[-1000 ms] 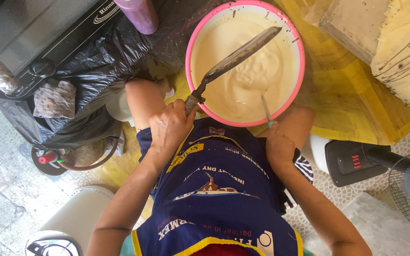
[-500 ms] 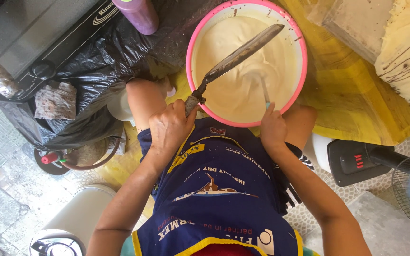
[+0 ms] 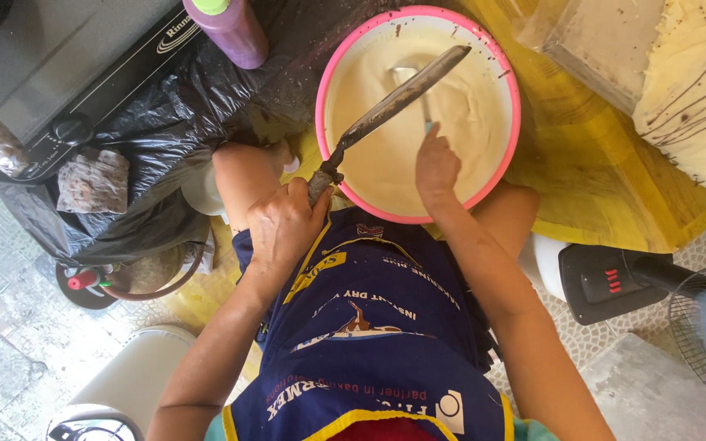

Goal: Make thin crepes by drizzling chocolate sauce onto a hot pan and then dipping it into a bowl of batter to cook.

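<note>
Left hand [image 3: 283, 224] closed around the handle of a long palette knife [image 3: 394, 102], at the near rim of the bowl. The blade slanted up and to the right across the bowl, its tip near the far right rim, above the batter rather than in it.

Right hand [image 3: 437, 167] closed on the thin handle of a spoon [image 3: 412, 82], fingers bunched, reaching in over the near rim. Spoon head lay in the batter towards the far side, partly sunk; it passed under the knife blade.

Pink-rimmed bowl [image 3: 323, 122] sat between the person's knees on a yellow desk [image 3: 582, 196], filled with pale cream batter [image 3: 467, 114] close to the rim. Smears showed on the inner wall at the top.

Room to move was tight on the left: crumpled black plastic sheet [image 3: 165, 106] came right up to the bowl's edge, with a purple bottle [image 3: 234, 33] standing just beyond and a dark stove [image 3: 67, 73] further left. A soiled cloth [image 3: 91, 181] lay on the plastic. To the right, bare yellow surface lay open up to a clear bag [image 3: 594, 41] and a pale, chocolate-streaked cake [image 3: 696, 90] at the frame's edge. Blue apron [image 3: 369, 327] covered the lap below. A fan [image 3: 704, 343] stood at lower right.
</note>
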